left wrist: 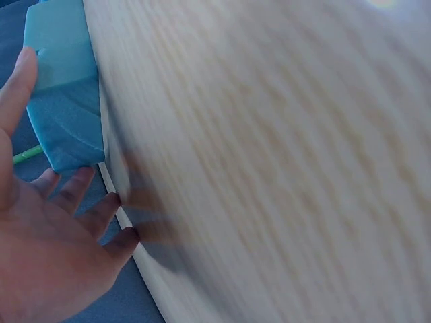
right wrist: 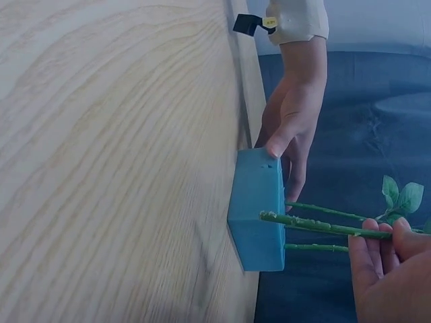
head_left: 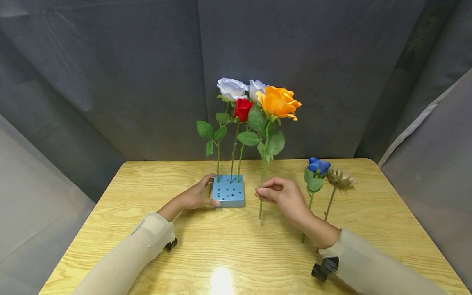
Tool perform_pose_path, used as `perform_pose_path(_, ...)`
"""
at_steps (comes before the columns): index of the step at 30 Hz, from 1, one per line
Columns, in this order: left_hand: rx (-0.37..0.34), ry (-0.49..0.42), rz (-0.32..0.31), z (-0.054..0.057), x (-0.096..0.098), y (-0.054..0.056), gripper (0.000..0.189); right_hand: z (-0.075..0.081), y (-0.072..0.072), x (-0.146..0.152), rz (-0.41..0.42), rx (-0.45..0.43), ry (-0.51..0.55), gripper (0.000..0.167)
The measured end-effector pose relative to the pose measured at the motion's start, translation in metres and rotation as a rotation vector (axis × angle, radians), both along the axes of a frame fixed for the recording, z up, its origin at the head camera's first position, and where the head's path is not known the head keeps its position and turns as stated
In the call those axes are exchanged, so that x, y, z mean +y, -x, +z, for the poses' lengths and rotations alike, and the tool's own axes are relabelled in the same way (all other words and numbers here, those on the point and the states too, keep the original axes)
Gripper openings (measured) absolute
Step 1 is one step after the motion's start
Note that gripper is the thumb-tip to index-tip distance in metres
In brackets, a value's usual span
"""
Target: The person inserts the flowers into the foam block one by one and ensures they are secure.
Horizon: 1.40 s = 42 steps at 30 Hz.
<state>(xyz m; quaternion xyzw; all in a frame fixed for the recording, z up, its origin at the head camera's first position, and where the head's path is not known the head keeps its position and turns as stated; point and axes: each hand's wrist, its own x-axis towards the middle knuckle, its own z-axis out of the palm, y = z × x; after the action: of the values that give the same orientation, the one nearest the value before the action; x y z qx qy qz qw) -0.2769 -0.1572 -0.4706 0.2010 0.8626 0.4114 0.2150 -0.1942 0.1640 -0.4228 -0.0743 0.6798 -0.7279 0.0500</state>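
Wood table (head_left: 239, 237), light grain
Blue block (head_left: 228, 196) twd back, ctr; blue rose (head_left: 315, 182) & beige flower (head_left: 340, 179) lying to its R.

Dark gray cloth (head_left: 110, 82) hangs creased behind the wood-grain table (head_left: 221, 233) facing you, its far corners rounded; paler gray drapes (head_left: 29, 196) flank you left and right, and a bright glare (head_left: 222, 280) marks the table's near side.

No words, brands or numbers can be read; a dark mark (head_left: 138, 228) on the left sleeve (head_left: 127, 256), lower left of the head view, is too small to decipher; the yellow tag (right wrist: 269, 22), top of the right wrist view, is equally illegible.
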Motion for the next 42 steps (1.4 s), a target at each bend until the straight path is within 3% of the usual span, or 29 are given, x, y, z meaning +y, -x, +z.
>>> perform_pose_path(32, 0.01, 0.01, 0.017, 0.0, 0.0, 0.001, 0.111, 0.006, 0.025, -0.057, -0.005, 0.141, 0.029, 0.015)
perform_pose_path(42, -0.002, 0.007, 0.013, -0.001, 0.0, 0.002, 0.11, 0.005, 0.029, -0.075, -0.036, 0.171, -0.021, 0.011)
